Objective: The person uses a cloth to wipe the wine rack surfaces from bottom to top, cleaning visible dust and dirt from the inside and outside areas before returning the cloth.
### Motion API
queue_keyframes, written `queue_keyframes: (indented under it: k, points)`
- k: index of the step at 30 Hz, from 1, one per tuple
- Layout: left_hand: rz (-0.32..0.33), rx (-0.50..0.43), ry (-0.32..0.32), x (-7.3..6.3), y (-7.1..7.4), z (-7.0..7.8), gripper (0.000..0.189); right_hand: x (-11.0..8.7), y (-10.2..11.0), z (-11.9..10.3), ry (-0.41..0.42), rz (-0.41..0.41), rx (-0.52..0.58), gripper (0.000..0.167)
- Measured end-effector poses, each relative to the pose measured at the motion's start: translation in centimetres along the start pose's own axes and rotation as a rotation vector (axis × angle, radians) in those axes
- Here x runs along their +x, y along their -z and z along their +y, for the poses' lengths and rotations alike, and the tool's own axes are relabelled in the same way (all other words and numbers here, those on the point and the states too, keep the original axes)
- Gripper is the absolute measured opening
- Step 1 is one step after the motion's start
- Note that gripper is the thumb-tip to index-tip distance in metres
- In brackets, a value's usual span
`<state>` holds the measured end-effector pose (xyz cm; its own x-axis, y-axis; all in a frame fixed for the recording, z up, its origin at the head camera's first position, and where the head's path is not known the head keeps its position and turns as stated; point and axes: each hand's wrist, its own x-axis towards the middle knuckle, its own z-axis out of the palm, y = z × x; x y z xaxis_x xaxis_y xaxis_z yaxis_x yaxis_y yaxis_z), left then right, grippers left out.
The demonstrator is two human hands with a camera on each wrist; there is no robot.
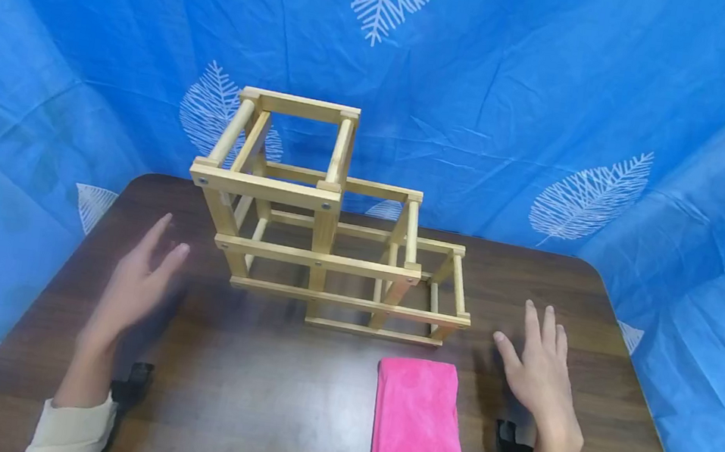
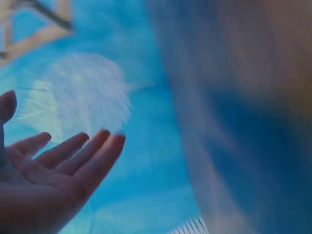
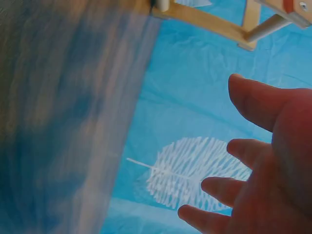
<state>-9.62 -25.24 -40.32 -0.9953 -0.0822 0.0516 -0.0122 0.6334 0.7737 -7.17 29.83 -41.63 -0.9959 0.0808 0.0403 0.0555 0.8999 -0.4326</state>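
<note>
A stepped wooden rack (image 1: 319,260) of pale slats and round dowels stands on the dark table, its tallest part at the left. In front of its right end lies a folded pink cloth (image 1: 420,417) with a dark edge. My left hand (image 1: 133,286) hovers to the left of the rack, fingers extended and thumb apart, holding nothing. To the right of rack and cloth, my right hand (image 1: 538,367) is spread over the table and touches neither. Both wrist views show the palms bare, with part of the rack (image 3: 209,20) at the top edge.
The brown wood-grain table (image 1: 256,403) has rounded far corners. Blue sheets with white leaf prints (image 1: 488,105) hang behind it and along both sides, close to the table's edges. Dark straps with small mounts sit at both wrists.
</note>
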Motion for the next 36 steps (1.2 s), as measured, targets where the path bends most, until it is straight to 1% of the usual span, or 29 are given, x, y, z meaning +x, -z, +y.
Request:
queue_keyframes:
  k: [3, 5, 7, 8, 10, 12, 14, 18, 21, 25, 29, 32, 34, 36]
  points:
    - [0.015, -0.217, -0.056, -0.5, -0.1, 1.2, 0.063, -0.4, 0.4, -0.5, 0.040, 0.010, 0.035, 0.074]
    - [0.007, -0.351, -0.098, -0.7, -0.1, 1.9, 0.058, -0.8, 0.7, -0.9, 0.051, -0.007, 0.041, 0.073]
    - [-0.016, -0.493, -0.145, -0.8, -0.1, 2.4, 0.054, -1.3, 1.0, -1.5, 0.061, -0.063, 0.032, 0.072]
    - [-0.030, -0.545, -0.163, -0.9, -0.1, 2.7, 0.053, -1.5, 1.2, -1.9, 0.073, -0.101, 0.025, 0.071]
    - [-0.058, -0.632, -0.193, -1.0, -0.3, 3.2, 0.051, -2.0, 1.4, -2.6, 0.097, -0.186, 0.010, 0.069]
    - [-0.081, -0.670, -0.214, -1.2, -0.5, 3.6, 0.050, -2.4, 1.5, -3.5, 0.131, -0.252, -0.005, 0.065]
    - [-0.089, -0.690, -0.227, -1.4, -0.8, 4.0, 0.050, -2.8, 1.5, -4.4, 0.173, -0.278, -0.018, 0.059]
    - [-0.082, -0.701, -0.239, -1.9, -1.5, 4.6, 0.050, -3.9, 1.0, -6.4, 0.248, -0.263, -0.044, 0.050]
    - [-0.066, -0.693, -0.231, -2.1, -1.9, 5.0, 0.050, -4.8, 0.3, -7.8, 0.289, -0.284, -0.062, 0.049]
    - [-0.053, -0.683, -0.206, -2.4, -2.1, 5.7, 0.051, -5.9, -0.8, -8.8, 0.314, -0.371, -0.078, 0.055]
    - [-0.048, -0.644, -0.186, -2.6, -2.3, 6.2, 0.052, -6.7, -1.9, -8.9, 0.295, -0.488, -0.091, 0.064]
    - [-0.037, -0.619, -0.182, -2.8, -2.4, 6.5, 0.052, -7.2, -2.8, -8.8, 0.281, -0.558, -0.095, 0.072]
    - [-0.030, -0.615, -0.181, -2.8, -2.4, 6.7, 0.052, -7.4, -3.7, -8.9, 0.303, -0.563, -0.113, 0.079]
    - [-0.027, -0.585, -0.173, -2.8, -2.3, 7.0, 0.052, -7.7, -4.6, -9.1, 0.332, -0.548, -0.143, 0.083]
